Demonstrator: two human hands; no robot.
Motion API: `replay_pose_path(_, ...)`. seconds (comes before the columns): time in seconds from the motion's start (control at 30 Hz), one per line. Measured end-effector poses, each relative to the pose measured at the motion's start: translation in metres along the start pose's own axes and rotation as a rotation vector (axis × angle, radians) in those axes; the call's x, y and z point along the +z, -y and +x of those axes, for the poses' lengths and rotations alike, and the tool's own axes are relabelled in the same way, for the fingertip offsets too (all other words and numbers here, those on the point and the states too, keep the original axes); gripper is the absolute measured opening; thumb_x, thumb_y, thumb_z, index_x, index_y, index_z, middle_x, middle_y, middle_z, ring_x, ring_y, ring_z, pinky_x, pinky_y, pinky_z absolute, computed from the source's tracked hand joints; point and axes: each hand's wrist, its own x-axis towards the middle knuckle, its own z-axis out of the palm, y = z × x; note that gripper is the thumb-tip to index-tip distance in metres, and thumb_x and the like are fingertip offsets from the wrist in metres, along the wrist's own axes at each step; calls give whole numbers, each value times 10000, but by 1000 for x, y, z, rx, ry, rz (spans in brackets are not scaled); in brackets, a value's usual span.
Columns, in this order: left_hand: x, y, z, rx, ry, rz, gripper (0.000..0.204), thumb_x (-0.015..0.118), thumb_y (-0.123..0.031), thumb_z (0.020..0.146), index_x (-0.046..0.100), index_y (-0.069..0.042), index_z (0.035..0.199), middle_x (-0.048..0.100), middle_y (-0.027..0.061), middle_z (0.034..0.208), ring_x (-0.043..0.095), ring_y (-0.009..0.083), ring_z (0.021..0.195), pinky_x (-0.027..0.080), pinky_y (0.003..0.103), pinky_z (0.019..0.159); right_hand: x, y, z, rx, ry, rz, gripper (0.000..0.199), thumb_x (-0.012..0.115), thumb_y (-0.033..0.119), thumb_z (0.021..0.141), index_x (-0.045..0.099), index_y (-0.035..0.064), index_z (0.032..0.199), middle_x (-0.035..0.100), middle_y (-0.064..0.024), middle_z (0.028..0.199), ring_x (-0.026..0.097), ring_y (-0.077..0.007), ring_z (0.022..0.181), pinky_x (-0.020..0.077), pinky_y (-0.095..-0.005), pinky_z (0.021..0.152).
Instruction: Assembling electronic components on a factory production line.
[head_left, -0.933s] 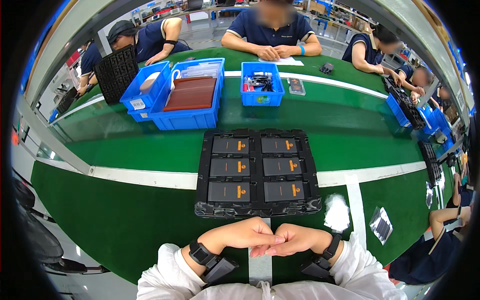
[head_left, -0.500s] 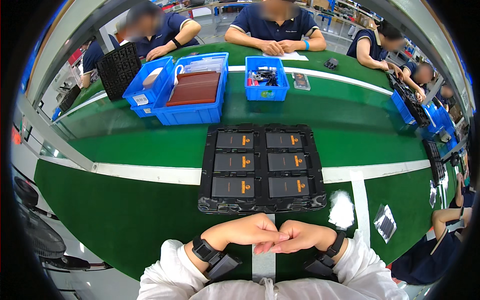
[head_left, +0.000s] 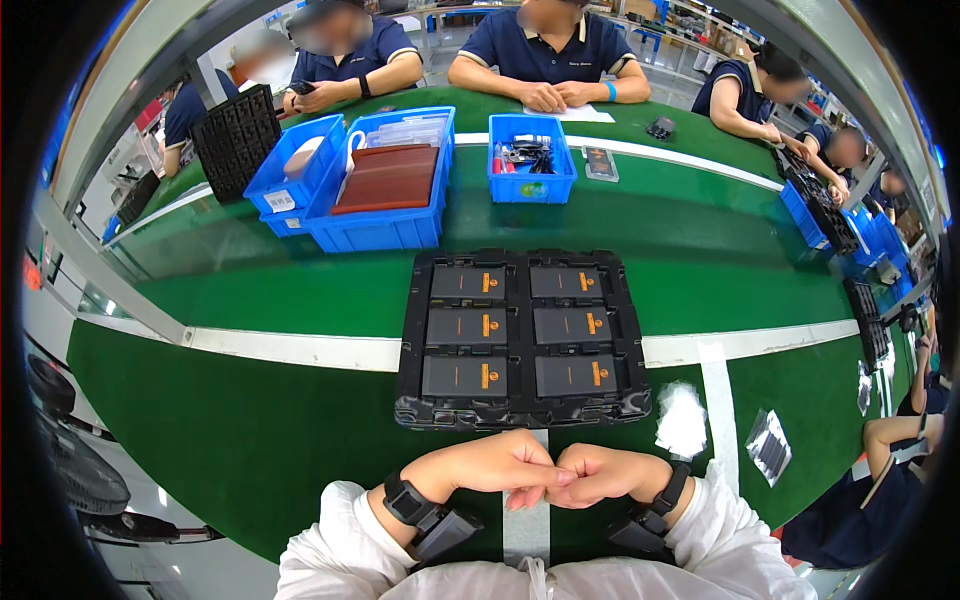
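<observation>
Holding 6 dark boxes, the black tray lies flat.

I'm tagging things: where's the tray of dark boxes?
In the head view, the tray lies near centre, across the white strip, just beyond the left hand and right hand.

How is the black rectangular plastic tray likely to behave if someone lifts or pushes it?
The black rectangular plastic tray looks thinly moulded, so it may flex when lifted by one edge. The six dark flat rectangular boxes sit separately recessed, so they would probably stay put in a level push. Low and wide, the tray seems unlikely to tip.
</observation>
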Motion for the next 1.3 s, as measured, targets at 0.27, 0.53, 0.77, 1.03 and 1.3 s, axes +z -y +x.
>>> replay_pose_path(0.27,-3,5,-1,40,14,-13,378,506,-291,824,567,8,601,531,31,511,501,74,443,399,195,437,3,7,0,-17,-14,5,441,426,325,858,425,50,513,348,38,450,282,-37,396,214,-197,373)
replay_pose_path(0.53,0,-1,-2,35,0,-39,323,499,-254,822,586,6,652,542,38,524,508,80,446,402,200,436,3,3,1,101,-80,26,608,265,458,871,433,35,469,330,15,398,271,-59,352,216,-212,373)
replay_pose_path(0.77,-3,5,1,30,5,11,243,487,-186,805,609,5,718,551,55,524,524,102,449,409,214,423,6,9,2,118,-154,7,637,258,474,866,466,9,483,367,0,397,280,-65,345,220,-220,375)
replay_pose_path(1.03,-3,3,0,-3,0,24,249,487,-184,807,602,9,699,547,49,523,520,93,448,405,207,429,5,8,-1,147,-144,46,598,261,442,873,499,1,547,400,-16,469,315,-65,392,254,-207,389)
replay_pose_path(1.3,-2,4,1,-6,-8,13,399,463,-299,848,563,1,605,530,38,491,510,85,440,385,192,429,4,3,-1,-4,-27,-121,484,396,365,854,521,8,551,412,2,454,317,-47,389,233,-200,384)
